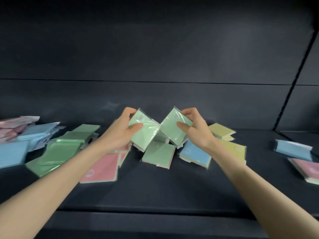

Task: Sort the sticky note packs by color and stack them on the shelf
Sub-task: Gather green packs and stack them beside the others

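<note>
Status: green-sorting step, one pack per hand

Left hand (126, 130) grips a green pack (146, 133), thumb across its face, fingers curled over the far edge. Right hand (193, 128) grips a second green pack (174, 128) the same way. Both packs are held tilted above the middle of the shelf (164, 190). Their inner corners meet or nearly meet; film glare leaves that unclear.

Judgement: greens are being gathered and are not yet stacked. The next move likely calls for squaring the two packs together, then carrying them to the green pile (69, 144) toward the shelf's left edge and setting them down flat. That pile looks fanned and uneven, and the wrap is glossy, so a careless landing could slide it.

Around:
- a third green pack (158, 155) lies on the shelf just below the hands, still to be collected;
- a pink pack (101, 168) lies nearer the front edge, partly under the left forearm;
- a blue pack (196, 155) lies below the right wrist, with yellow packs (222, 131) behind it toward the back edge;
- blue packs (25, 142) and pink packs (13, 125) are heaped at the left edge;
- a stray blue pack (293, 150) and a stray pink pack (307, 168) lie at the right edge.

In the way: only the pink pack lies along the route to the green pile, so the carry should pass above it.
</note>
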Motion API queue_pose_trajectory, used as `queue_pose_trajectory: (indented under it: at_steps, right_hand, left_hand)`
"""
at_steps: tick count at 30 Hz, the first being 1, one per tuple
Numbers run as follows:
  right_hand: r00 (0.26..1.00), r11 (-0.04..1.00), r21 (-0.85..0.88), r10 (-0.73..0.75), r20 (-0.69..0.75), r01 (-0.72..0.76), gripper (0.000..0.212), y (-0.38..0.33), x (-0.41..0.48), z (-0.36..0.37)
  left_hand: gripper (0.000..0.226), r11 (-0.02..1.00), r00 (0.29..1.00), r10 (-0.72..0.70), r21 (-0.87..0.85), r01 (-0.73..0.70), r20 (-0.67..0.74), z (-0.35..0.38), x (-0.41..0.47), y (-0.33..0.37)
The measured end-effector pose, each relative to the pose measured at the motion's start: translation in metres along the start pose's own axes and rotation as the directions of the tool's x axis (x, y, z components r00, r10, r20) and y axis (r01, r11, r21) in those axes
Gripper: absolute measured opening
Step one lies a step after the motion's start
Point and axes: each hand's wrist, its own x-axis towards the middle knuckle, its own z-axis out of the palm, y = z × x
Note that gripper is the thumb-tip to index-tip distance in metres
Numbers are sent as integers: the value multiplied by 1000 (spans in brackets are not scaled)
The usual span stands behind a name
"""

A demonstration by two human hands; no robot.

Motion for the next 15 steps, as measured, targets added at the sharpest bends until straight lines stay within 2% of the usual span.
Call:
queue_pose_trajectory:
  at_steps: [3, 6, 11, 15]
  right_hand:
    - [999, 999, -43, 27, 24, -26, 19, -6, -6, 15]
    - [999, 991, -126, 36, 36, -31, 23, -11, -11, 27]
    - [996, 947, -319, 50, 79, -22, 31, -12, -7, 38]
    - [991, 928, -372, 81, 106, -36, 36, -10, -2, 43]
  left_hand:
    - [24, 999, 997, -18, 48, 14, 80, -6, -8, -12]
    - [24, 995, 981, 17, 90, -35, 192, -10, -16, -17]
    - [33, 994, 916, 20, 93, -63, 400, -2, -28, -17]
    - [34, 968, 896, 28, 212, -135, 443, 8, -28, -18]
